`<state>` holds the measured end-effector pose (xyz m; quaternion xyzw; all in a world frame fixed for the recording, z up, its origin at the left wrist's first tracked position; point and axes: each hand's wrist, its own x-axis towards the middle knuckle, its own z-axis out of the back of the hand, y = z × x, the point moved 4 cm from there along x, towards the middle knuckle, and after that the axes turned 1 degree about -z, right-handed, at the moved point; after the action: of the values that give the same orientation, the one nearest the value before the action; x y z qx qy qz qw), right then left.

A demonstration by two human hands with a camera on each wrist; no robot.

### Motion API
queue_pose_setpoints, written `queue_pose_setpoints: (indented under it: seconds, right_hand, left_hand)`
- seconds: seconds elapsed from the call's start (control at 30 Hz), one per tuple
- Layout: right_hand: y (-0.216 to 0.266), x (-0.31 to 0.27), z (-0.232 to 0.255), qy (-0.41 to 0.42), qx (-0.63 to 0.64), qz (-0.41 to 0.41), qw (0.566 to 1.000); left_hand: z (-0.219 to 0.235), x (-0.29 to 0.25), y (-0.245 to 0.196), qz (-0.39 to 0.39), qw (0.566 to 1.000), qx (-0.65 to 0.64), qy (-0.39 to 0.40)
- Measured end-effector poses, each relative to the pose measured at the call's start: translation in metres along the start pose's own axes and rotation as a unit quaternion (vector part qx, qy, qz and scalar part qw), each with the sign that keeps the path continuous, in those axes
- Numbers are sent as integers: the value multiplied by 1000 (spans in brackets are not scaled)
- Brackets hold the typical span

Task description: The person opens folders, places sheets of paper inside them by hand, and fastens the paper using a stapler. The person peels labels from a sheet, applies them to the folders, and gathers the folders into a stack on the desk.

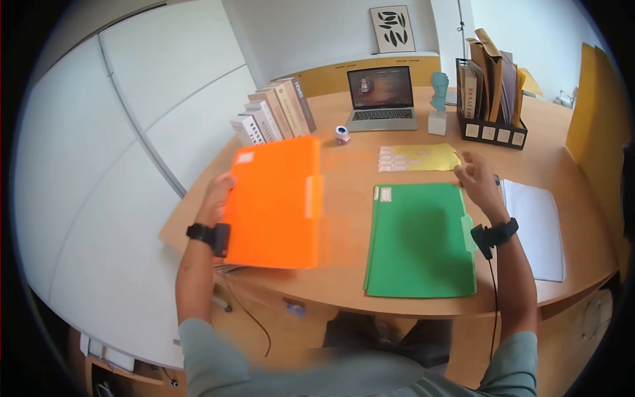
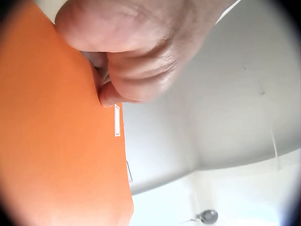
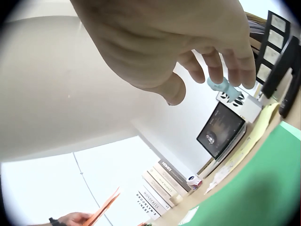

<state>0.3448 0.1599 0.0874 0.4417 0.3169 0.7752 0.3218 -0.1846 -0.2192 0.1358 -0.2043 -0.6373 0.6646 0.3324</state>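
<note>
My left hand [image 1: 215,198] grips an orange file folder [image 1: 271,205] by its left edge, holding it up over the left side of the table. In the left wrist view the thumb and curled fingers [image 2: 136,70] close on the folder's edge, near a small white label. My right hand [image 1: 481,185] hovers with loosely bent fingers above the top right corner of a green file folder [image 1: 420,245], holding nothing. Beyond the green folder lies a yellow sheet of labels [image 1: 423,157], partly peeled. A black stapler [image 3: 284,70] shows beside the right hand in the right wrist view.
White papers [image 1: 537,228] lie at the right. At the back stand several books [image 1: 281,109], a laptop [image 1: 382,112], a bust [image 1: 438,99] and a black file holder [image 1: 493,132] with folders. A small roll [image 1: 341,135] sits before the laptop. A yellow panel [image 1: 595,132] borders the right.
</note>
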Motion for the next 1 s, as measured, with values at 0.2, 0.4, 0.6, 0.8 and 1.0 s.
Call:
queue_pose_setpoints:
  seconds: [0.2, 0.4, 0.6, 0.8, 1.0]
  right_hand:
    - [-53, -16, -12, 31, 74, -70, 994]
    - [-69, -22, -12, 43, 96, -121, 987]
    - [-65, -29, -8, 92, 105, -152, 979]
    - [-64, -26, -5, 86, 107, -112, 984]
    - [-42, -35, 6, 113, 184, -215, 952]
  left_hand:
    - [140, 3, 60, 78, 983, 119, -114]
    - [156, -1, 77, 88, 966, 192, -151]
    - [126, -1, 72, 112, 977, 117, -137]
    - [79, 61, 59, -18, 958, 248, -144]
    - [-207, 28, 0, -80, 977, 3, 196]
